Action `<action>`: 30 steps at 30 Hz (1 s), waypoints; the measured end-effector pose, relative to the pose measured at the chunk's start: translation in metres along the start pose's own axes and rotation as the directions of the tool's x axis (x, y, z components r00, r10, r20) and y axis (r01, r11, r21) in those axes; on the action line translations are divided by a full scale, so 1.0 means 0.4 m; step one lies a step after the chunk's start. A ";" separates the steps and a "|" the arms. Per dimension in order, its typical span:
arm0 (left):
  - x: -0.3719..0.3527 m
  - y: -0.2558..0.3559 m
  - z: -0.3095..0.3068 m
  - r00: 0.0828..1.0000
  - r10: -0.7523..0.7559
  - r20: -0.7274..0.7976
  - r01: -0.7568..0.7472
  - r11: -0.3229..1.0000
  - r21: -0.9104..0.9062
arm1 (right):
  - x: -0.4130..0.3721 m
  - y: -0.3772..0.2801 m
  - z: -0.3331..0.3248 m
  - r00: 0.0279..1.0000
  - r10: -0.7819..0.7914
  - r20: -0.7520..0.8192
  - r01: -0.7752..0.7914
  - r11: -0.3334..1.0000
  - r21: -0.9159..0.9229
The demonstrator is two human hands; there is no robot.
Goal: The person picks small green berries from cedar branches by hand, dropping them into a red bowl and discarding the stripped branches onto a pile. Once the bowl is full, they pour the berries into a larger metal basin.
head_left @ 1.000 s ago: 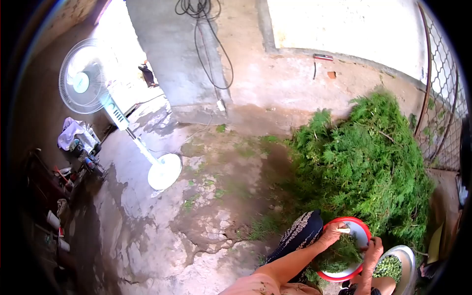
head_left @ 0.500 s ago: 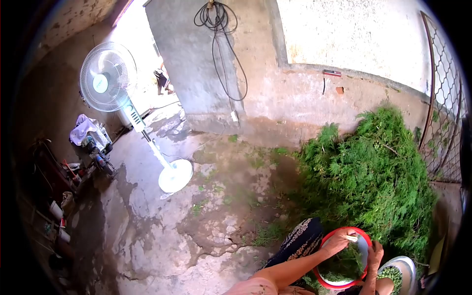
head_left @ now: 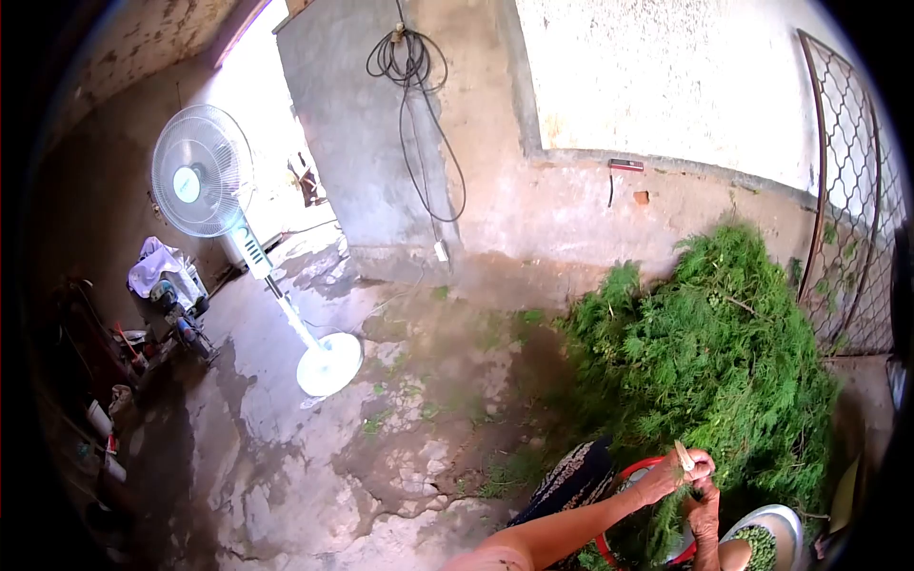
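Note:
Both my hands meet above a red-rimmed basin (head_left: 636, 468) at the lower right. My left hand (head_left: 660, 482) is closed round a short, pale, stick-like thing (head_left: 685, 457) that points upward. Just below it, my right hand (head_left: 703, 517) has its fingers pinched together at a feathery green sprig (head_left: 666, 526), which hangs between the hands over the basin. The hands partly hide the sprig and the basin. Beside my right forearm stands a pale basin (head_left: 792, 525) holding small green cones or seeds (head_left: 758, 546).
A large heap of green conifer branches (head_left: 714, 352) lies beyond the hands against the wall. A metal lattice (head_left: 847, 190) leans at the right. On the cracked concrete floor stands a white pedestal fan (head_left: 328, 364). Coiled black cable (head_left: 407, 62) hangs on the wall.
My hands have come closer together and risen toward the heap's near edge. The pale thing now points up, and greenery hangs below the hands. The view has shifted slightly.

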State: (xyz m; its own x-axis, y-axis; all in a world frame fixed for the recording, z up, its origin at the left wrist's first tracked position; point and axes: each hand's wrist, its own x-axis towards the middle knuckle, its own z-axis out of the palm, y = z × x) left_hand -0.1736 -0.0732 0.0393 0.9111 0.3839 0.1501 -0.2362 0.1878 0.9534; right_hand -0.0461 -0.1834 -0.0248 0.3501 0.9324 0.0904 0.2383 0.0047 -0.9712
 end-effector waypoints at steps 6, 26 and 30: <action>-0.006 -0.047 -0.030 0.994 0.041 -0.098 -0.061 0.976 -0.208 | 0.000 -0.027 -0.009 0.977 0.189 0.099 -0.212 0.915 0.344; -0.058 -0.152 -0.021 0.921 0.140 -0.363 -0.260 0.915 -0.307 | -0.032 -0.005 0.085 0.991 0.112 -0.078 -0.068 0.902 0.426; -0.040 -0.148 -0.025 0.932 0.141 -0.334 -0.118 0.989 0.087 | -0.030 -0.001 0.081 0.994 0.074 -0.086 -0.018 0.851 0.524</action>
State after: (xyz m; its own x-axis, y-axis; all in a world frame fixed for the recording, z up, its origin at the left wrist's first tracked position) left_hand -0.1775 -0.0813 -0.0223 0.7032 0.6860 0.1868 -0.3122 0.0619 0.9480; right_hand -0.0795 -0.1828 -0.0327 0.4436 0.8955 0.0368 -0.2784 0.1768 -0.9440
